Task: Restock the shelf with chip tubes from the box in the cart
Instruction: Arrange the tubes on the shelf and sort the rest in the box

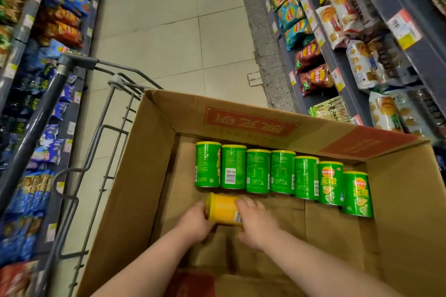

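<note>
Both hands (195, 223) gripping yellow tube (223, 210), label hidden

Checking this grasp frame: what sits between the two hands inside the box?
The head view shows a yellow chip tube lying on its side between the left hand and right hand, both touching it, just before the row of green tubes.

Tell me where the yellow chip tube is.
In the head view, the yellow chip tube lies in the cardboard box, between both hands, just before the green tubes.
</note>
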